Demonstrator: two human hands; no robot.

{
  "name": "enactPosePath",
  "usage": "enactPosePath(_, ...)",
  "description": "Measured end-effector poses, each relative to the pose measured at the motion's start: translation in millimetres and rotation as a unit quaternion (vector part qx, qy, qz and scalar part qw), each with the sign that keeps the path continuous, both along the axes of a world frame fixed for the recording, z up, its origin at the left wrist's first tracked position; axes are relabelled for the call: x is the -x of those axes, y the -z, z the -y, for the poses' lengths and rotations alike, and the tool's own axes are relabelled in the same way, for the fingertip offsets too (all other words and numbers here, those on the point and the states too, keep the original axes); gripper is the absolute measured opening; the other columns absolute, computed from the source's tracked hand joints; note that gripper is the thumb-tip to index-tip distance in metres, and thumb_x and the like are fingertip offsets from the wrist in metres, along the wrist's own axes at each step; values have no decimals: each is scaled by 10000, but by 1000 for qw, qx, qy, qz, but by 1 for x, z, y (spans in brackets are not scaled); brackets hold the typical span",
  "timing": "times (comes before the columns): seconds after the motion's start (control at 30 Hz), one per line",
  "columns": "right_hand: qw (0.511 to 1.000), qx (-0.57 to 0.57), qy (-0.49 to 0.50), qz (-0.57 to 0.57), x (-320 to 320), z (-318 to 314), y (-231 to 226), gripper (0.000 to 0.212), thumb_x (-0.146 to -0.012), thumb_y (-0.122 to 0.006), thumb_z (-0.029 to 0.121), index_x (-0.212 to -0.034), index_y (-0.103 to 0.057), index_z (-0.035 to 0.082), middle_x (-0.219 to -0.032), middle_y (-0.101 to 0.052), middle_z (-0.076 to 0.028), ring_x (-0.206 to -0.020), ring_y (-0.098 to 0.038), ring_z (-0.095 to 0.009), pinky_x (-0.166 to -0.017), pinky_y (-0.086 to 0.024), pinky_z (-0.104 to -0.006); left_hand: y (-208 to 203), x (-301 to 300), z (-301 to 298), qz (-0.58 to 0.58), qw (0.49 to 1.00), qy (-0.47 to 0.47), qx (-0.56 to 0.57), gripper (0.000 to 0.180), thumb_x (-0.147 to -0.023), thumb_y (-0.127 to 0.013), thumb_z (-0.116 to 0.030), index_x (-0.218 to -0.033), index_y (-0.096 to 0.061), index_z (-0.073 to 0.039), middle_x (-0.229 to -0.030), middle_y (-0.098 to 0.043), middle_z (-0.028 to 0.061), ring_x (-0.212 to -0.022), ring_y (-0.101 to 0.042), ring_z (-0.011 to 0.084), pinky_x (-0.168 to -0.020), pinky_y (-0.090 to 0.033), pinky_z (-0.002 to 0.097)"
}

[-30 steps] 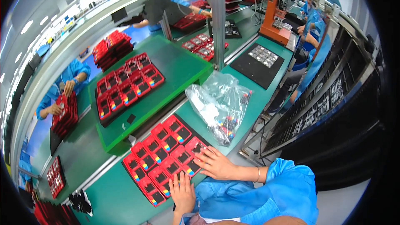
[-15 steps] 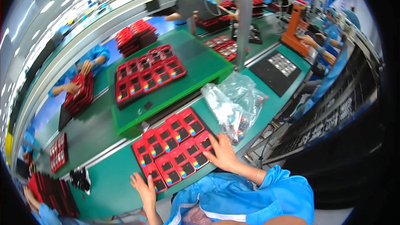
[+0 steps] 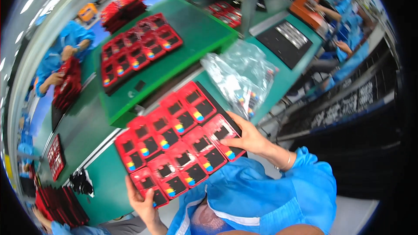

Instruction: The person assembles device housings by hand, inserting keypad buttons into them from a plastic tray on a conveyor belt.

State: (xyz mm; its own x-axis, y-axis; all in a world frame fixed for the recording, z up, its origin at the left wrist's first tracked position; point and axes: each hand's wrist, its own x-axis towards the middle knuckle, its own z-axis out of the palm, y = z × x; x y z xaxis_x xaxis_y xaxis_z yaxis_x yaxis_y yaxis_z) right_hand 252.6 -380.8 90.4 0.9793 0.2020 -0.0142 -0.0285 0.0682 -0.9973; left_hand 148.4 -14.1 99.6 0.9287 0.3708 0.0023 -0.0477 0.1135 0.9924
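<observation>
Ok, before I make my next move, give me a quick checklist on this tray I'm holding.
1. Left hand gripping the black tray: ok, at its near left corner.
2. Right hand gripping: ok, at the right end, thumb on top.
3. Red frames all in place: ok, two rows of five.
4. Frames seated flat: cannot tell, too blurred.
5. Room beside the right hand: not ok, I'd say; the clear plastic bag lies close.

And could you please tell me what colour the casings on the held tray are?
The casings are red, clearest in the head view.
</observation>
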Motion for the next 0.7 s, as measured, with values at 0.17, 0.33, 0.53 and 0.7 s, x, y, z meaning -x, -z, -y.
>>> enactPosePath(0.17,999,9,-4,47,-25,4,-68,760,-877,-828,202,-1484,-437,-36,-1360,-623,-125,-1235,-583,-169,-1057,-474,-338,-62,-25,-5,63,997,32,18,725,-910,-621,41,-1576,-335,38,-1566,-454,188,-1358,-541,259,-1129,-456,400)
enactPosePath(0.33,989,-133,-29,53,-111,-13,-93,688,-910,-796,223,-1467,-485,-34,-1315,-649,-96,-1149,-622,-123,-981,-520,-301,-86,-114,-23,114,993,40,-15,695,-944,-636,-66,-1572,-355,32,-1577,-437,191,-1401,-499,270,-1170,-407,408)
enactPosePath(0.53,991,6,45,128,-289,-32,-96,362,-950,-717,216,-1208,-686,-36,-1089,-742,-98,-941,-695,-141,-881,-548,-311,-93,-290,-56,191,975,39,-104,649,-942,-625,-38,-1550,-408,30,-1581,-449,174,-1421,-478,249,-1179,-377,375)
enactPosePath(0.7,964,198,100,144,-393,-69,-78,521,-887,-748,394,-1189,-701,-27,-1077,-742,-198,-986,-717,-290,-895,-551,-396,-50,-430,-134,175,975,32,-133,635,-951,-589,-32,-1560,-413,-7,-1600,-419,184,-1448,-438,266,-1181,-370,364)
